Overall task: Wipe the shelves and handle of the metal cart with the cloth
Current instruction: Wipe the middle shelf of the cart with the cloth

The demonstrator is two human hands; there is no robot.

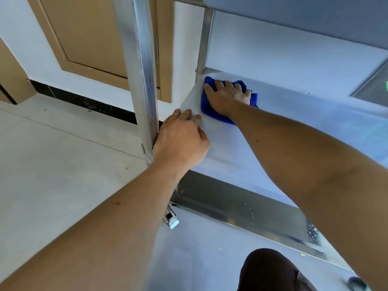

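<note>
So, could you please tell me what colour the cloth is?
The cloth is bright blue, seen in the head view.

Blue cloth (212,110) – bunched on cart shelf (273,131)

Pale tiled floor (52,164) with thin grout lines and a few dark specks. White wall (25,43) above it, edged at the bottom by a black skirting strip (84,99) flecked with white. Tan panelled door (90,32) set in that wall, framed in the same tan. Bright, even daylight throughout, soft shadows only.
</note>
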